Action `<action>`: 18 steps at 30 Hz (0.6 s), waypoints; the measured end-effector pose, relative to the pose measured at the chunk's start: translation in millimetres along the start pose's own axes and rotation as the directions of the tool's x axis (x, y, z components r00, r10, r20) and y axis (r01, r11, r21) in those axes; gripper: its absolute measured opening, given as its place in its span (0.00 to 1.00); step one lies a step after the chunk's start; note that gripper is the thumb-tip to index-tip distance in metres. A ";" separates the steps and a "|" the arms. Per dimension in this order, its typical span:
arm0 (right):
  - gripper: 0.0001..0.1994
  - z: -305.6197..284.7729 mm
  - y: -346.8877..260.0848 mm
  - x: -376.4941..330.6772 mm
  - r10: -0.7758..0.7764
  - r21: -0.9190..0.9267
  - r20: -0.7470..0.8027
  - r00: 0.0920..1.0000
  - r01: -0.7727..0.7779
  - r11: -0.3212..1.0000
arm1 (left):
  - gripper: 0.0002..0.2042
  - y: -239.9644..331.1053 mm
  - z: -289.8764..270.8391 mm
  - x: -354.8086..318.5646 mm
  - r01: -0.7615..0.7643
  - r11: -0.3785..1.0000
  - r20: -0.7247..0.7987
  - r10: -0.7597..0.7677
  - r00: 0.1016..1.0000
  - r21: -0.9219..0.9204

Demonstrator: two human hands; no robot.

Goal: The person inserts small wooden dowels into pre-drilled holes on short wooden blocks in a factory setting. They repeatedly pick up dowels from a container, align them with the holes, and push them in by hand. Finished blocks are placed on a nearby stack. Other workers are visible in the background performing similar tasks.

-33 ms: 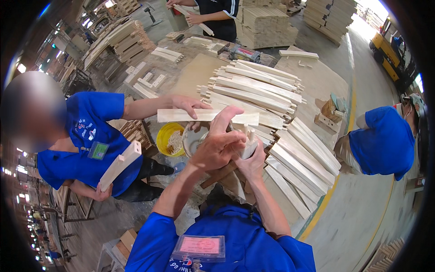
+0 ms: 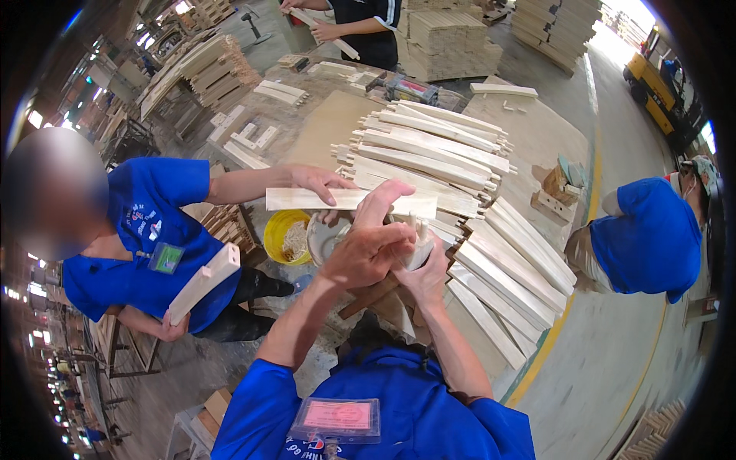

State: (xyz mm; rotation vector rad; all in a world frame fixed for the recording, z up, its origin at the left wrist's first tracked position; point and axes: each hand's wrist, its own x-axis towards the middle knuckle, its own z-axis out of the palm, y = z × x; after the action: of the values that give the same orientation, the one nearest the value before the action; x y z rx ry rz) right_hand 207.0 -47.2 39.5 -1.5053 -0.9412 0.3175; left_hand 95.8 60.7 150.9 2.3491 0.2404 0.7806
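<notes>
My right hand (image 2: 426, 274) is wrapped round a pale wooden rail (image 2: 418, 256), held on end with slim dowels (image 2: 422, 228) standing up from its top. Beside those dowels is my left hand (image 2: 366, 249), with one finger raised and the others bent in toward the rail's end. Whatever its fingertips grip is too small to make out. Just beyond my hands a flat pale board (image 2: 299, 198) lies crosswise, partly hidden by my left hand. A co-worker's hand (image 2: 322, 182) rests on that board from the left.
Many doweled rails (image 2: 429, 146) cover the worktable, with more fanned out (image 2: 506, 284) at right. A yellow bucket (image 2: 277, 247) of small dowels stands beside a whitish bucket (image 2: 320, 244). The left co-worker also holds a mortised block (image 2: 203, 282). A forklift (image 2: 659, 88) stands far right.
</notes>
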 end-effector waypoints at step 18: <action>0.31 -0.6 -9.0 11.8 0.125 0.000 0.085 0.989 -0.126 0.992 | 0.03 -13.0 -10.3 20.5 0.173 0.972 0.154 -0.148 0.977 -0.162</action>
State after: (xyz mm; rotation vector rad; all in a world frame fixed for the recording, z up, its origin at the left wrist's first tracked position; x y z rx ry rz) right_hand 211.5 -40.2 51.8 -1.5592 -0.9129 0.4775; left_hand 106.6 83.5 158.7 2.1765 0.2858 0.5321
